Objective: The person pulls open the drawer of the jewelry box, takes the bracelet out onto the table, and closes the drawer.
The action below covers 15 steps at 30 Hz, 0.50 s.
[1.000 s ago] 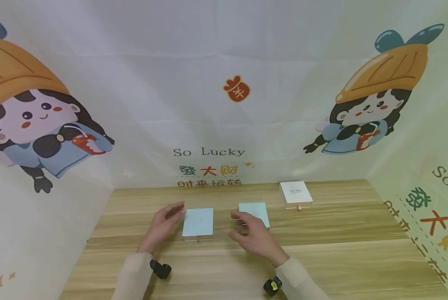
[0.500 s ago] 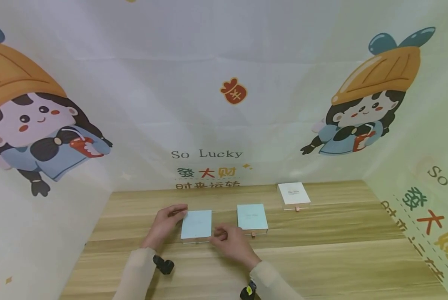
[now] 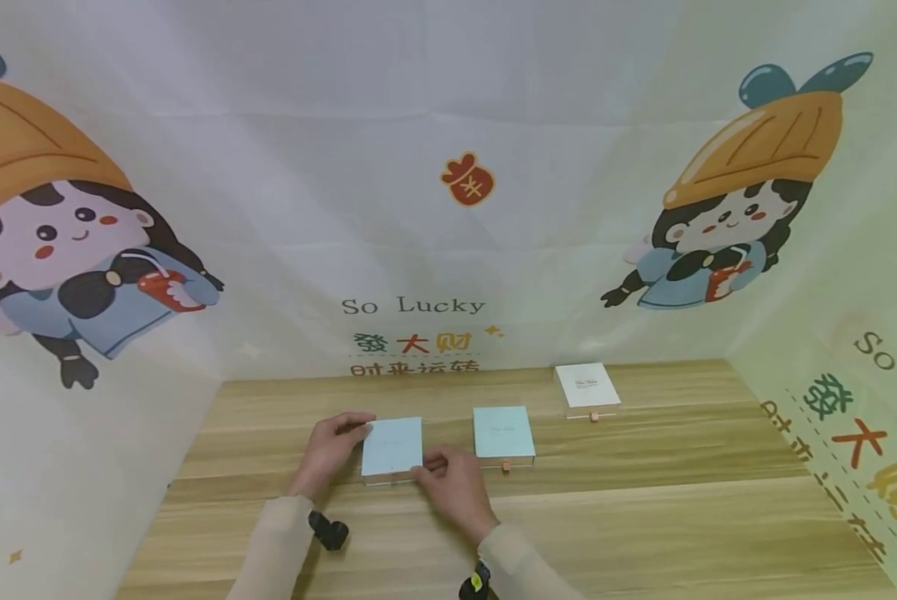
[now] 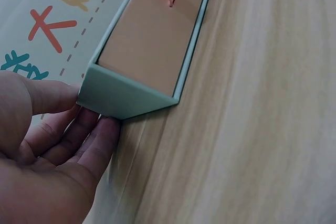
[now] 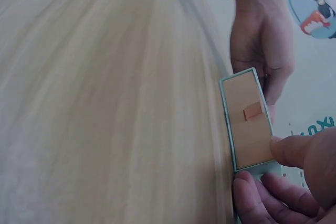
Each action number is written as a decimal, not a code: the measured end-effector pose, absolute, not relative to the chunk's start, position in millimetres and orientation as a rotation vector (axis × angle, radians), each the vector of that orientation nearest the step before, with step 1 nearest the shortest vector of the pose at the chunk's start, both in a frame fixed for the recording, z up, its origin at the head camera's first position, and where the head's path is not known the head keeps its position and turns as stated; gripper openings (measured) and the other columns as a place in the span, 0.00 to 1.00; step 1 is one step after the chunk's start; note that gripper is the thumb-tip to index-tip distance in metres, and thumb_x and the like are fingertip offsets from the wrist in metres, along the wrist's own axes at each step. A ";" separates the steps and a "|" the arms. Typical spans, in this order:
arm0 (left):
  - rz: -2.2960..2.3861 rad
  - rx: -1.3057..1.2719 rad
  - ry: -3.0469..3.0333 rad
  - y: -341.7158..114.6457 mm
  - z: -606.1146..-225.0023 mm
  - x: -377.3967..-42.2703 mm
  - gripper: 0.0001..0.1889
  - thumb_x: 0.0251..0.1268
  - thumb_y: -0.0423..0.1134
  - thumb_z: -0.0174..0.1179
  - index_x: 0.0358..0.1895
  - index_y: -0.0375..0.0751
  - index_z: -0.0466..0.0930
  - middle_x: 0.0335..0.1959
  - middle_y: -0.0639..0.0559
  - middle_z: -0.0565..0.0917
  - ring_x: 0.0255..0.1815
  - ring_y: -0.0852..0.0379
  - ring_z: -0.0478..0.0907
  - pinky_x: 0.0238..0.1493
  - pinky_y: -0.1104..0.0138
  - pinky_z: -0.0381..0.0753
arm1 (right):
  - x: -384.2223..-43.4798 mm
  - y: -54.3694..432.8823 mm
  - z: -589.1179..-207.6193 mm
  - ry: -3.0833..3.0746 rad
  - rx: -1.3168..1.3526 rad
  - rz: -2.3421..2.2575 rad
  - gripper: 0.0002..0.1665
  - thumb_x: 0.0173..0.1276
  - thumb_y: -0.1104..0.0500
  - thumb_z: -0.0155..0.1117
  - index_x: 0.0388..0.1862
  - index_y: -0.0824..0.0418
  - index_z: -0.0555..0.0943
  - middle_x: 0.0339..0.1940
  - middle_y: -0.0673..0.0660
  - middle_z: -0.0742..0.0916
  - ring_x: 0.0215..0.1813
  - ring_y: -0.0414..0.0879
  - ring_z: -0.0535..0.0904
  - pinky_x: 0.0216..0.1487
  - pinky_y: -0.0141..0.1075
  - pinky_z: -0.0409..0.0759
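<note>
While the left hand's grip (image 3: 331, 446) pinches the pale-blue drawer box (image 3: 393, 446) at its far left corner, the right hand's grip (image 3: 456, 483) clamps the right edge, thumb and fingers closed on it, box low at the worktop (image 3: 643, 517)! Both wrist views pick out its ribbon tab (image 5: 253, 111); only the head view catches the mint drawer box (image 3: 504, 432) and white drawer box (image 3: 587, 386) further right.

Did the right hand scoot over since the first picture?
Yes, the right hand moved left against the "So Lucky" words, from the middle box to the left box.
</note>
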<state>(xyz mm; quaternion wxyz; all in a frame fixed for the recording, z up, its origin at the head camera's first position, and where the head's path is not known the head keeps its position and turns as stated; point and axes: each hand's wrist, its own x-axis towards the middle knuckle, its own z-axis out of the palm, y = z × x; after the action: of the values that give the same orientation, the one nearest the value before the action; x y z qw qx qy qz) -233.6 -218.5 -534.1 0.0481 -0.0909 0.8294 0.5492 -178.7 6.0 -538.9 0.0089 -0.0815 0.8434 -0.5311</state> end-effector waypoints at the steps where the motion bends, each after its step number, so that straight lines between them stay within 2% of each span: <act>1: 1.670 -0.276 2.534 -218.2 -533.9 -233.3 0.14 0.77 0.37 0.57 0.59 0.40 0.84 0.66 0.41 0.80 0.69 0.44 0.74 0.71 0.49 0.73 | -178.6 5.8 -538.7 2.635 -0.239 -1.665 0.15 0.65 0.56 0.74 0.41 0.66 0.85 0.36 0.57 0.89 0.37 0.41 0.84 0.40 0.31 0.84; 9: 1.649 -0.269 2.563 -217.0 -532.9 -232.5 0.14 0.77 0.37 0.57 0.59 0.40 0.84 0.66 0.41 0.80 0.69 0.44 0.74 0.71 0.49 0.73 | -178.5 2.7 -539.5 2.690 -0.150 -1.657 0.10 0.62 0.57 0.77 0.32 0.62 0.86 0.31 0.54 0.88 0.33 0.39 0.82 0.36 0.31 0.83; 15: 1.604 -0.260 2.597 -217.0 -532.0 -227.8 0.14 0.77 0.37 0.57 0.59 0.40 0.83 0.65 0.40 0.81 0.67 0.44 0.75 0.68 0.50 0.75 | -178.4 5.5 -539.5 2.685 -0.123 -1.632 0.10 0.62 0.55 0.77 0.30 0.60 0.86 0.31 0.52 0.88 0.33 0.38 0.81 0.37 0.32 0.82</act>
<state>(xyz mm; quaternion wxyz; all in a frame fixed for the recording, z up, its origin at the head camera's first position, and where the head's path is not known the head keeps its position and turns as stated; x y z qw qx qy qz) -227.8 -217.0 -532.0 0.0388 -0.0847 0.8471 0.5232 -178.4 5.5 -539.5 -0.0015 -0.0391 0.8539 -0.5189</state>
